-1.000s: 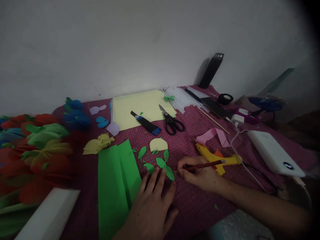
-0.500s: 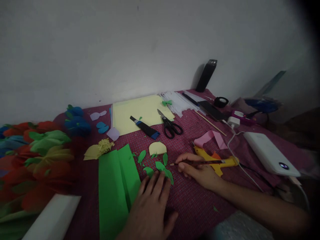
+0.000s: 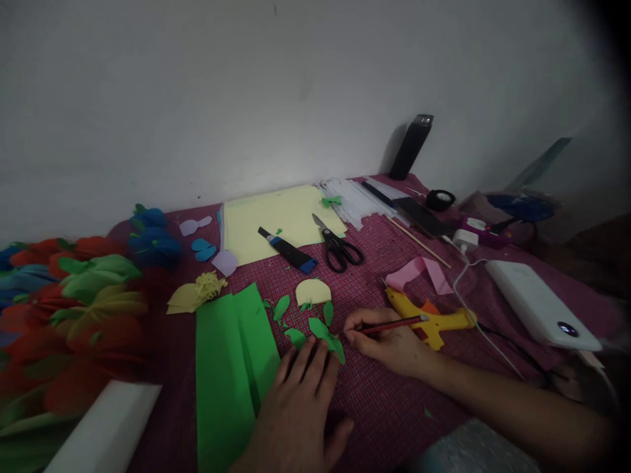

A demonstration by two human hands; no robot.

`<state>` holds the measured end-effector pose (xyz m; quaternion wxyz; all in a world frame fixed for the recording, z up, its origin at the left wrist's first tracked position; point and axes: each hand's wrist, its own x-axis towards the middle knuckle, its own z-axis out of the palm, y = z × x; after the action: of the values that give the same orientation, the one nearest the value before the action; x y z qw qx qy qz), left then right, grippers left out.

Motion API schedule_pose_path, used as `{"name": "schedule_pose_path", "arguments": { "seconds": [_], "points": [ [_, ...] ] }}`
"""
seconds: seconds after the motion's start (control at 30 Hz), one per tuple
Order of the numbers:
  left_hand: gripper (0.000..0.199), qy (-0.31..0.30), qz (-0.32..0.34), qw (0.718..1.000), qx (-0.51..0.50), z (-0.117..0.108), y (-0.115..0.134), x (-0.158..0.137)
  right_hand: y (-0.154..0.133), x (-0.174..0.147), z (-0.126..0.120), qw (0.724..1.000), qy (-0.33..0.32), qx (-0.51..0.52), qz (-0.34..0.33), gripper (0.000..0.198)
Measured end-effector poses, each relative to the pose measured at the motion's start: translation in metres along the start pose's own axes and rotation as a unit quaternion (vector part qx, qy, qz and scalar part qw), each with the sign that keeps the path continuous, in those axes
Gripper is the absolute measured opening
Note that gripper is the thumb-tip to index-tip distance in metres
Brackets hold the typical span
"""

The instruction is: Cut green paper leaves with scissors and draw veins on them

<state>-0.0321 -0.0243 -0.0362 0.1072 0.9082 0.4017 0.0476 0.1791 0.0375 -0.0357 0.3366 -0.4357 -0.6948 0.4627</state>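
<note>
My left hand [image 3: 303, 387] lies flat, fingers stretched, its fingertips resting on the cut green paper leaves [image 3: 319, 327]. In a pinch my right hand [image 3: 389, 341] holds a dark red pencil [image 3: 394, 324], whose tip is at the right edge of those leaves. A pale yellow paper piece with a rounded top [image 3: 313, 293] lies just beyond them. Beside my left hand are folded sheets of green paper [image 3: 224, 374]. The yellow glue gun [image 3: 434, 322] sits behind my right hand, partly covered by it.
Black scissors [image 3: 340, 248] and a utility knife [image 3: 290, 251] lie near pale yellow sheets [image 3: 276, 213]. Colourful paper flowers [image 3: 93, 309] crowd the left side. At right are a pink ribbon [image 3: 419, 272], a white power bank [image 3: 542, 305] with cables, and a black bottle [image 3: 411, 148].
My right hand has shifted slightly down, bringing the pencil tip to the leaves' edge; the pencil's back end tilts up more. My left hand stays on the leaves. The view has shifted a little.
</note>
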Motion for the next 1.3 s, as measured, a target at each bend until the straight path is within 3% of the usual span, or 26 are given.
{"name": "schedule_pose_path", "arguments": {
  "seconds": [0.73, 1.03, 1.3],
  "points": [
    [0.063, 0.019, 0.008, 1.0, 0.021, 0.0021, -0.0001, 0.0007, -0.0099, 0.001, -0.0015, 0.997, -0.019, -0.079, -0.015, 0.01],
    [0.064, 0.008, 0.002, 1.0, 0.022, 0.003, -0.0003, 0.0001, -0.0048, -0.0013, -0.0022, 1.0, 0.013, -0.026, -0.005, 0.009],
    [0.065, 0.004, -0.002, 1.0, 0.019, 0.0035, 0.0006, -0.0003, -0.0037, 0.0001, -0.0005, 0.999, -0.012, -0.042, -0.017, 0.009]
  ]
}}
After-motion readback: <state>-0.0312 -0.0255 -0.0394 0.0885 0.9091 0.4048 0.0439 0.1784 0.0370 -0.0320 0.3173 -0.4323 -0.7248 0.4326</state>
